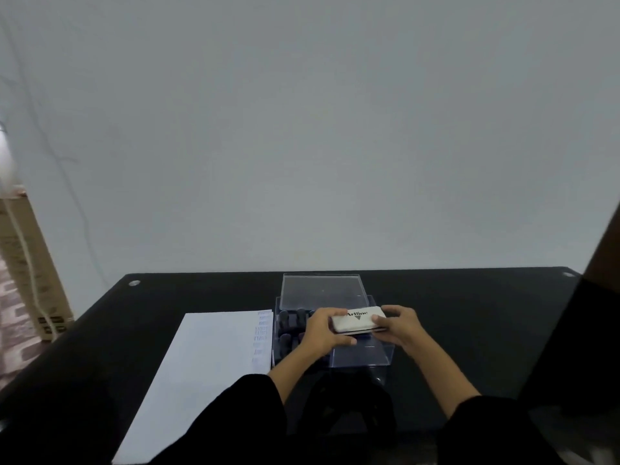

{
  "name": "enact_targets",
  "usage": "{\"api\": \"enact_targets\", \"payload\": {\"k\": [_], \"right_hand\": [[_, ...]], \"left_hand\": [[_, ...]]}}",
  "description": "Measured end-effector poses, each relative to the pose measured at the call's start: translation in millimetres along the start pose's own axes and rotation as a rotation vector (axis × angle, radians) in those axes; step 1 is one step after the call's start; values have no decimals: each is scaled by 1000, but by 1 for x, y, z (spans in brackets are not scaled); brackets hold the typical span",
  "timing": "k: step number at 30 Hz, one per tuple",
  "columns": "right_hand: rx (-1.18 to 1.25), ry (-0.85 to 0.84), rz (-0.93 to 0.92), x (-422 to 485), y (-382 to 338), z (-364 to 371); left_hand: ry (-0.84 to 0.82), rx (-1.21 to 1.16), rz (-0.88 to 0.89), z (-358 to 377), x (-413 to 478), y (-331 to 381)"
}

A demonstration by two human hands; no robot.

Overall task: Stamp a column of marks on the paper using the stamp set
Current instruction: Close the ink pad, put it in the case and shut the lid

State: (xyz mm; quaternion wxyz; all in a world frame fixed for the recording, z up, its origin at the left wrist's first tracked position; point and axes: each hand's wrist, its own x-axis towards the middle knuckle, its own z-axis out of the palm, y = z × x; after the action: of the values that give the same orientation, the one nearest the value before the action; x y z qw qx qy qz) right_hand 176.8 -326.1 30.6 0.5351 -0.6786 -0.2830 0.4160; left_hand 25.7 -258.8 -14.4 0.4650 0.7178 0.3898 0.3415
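A white ink pad case (358,319) marked "Artline" is held over the clear plastic box (362,357) in the middle of the black table. My left hand (323,332) grips its left end and my right hand (399,325) grips its right end. Several dark stamps (292,322) stand in the left part of the box. The white paper (204,374) lies left of the box, with a column of faint blue marks (262,330) down its right edge. Whether the case is open or closed I cannot tell.
The box's clear lid (322,290) stands open behind it, toward the wall. The black table (469,330) runs to a grey wall at the back. A cardboard box (30,273) leans at the far left, off the table.
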Motion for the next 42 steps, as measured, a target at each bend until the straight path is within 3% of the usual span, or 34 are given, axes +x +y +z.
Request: {"api": "enact_targets", "payload": {"k": [4,13,19,25,28,42], "right_hand": [[-278,-68,-104,5,8,-4],[-809,-3,-392,8,25,-9],[-1080,143,-562,-4,30,-7],[-1136,143,-628,1,34,-7],[-1157,127,-625,7,39,-6],[-1005,-190,-616,24,43,-14]], "left_hand": [[17,53,29,2,8,-13],[-84,341,229,1,10,-20],[-122,474,290,-3,6,-7],[-105,928,420,4,5,-6],[-82,1029,432,7,7,-9],[-116,725,330,5,8,-15]]}}
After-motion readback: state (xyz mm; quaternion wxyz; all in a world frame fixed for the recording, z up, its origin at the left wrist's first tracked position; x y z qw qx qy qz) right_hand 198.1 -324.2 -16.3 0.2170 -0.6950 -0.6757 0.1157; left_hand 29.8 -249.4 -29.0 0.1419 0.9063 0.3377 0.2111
